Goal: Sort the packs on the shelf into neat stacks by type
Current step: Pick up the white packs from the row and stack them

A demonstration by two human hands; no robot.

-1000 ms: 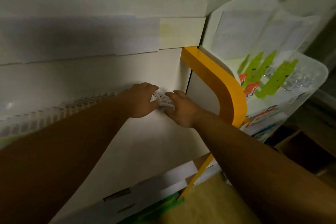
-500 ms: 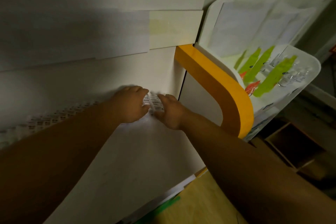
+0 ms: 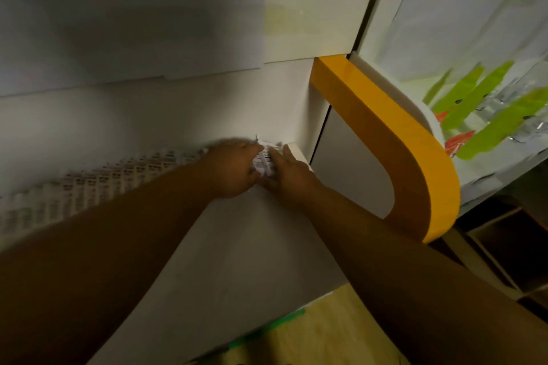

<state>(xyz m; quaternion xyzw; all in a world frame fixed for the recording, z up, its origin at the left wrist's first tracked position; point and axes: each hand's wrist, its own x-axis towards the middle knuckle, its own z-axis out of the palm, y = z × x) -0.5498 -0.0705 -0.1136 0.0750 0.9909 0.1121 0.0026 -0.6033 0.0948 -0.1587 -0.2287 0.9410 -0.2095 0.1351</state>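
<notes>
Your left hand and right hand both grip one pack bundle in the shelf rear right corner, beside one long pack row, with open surface in front.

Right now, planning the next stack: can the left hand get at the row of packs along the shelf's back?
Probably yes: the left hand is at the right end of the row of packs, nothing between. But it and the right hand hold a small pack, which it must release first.
</notes>
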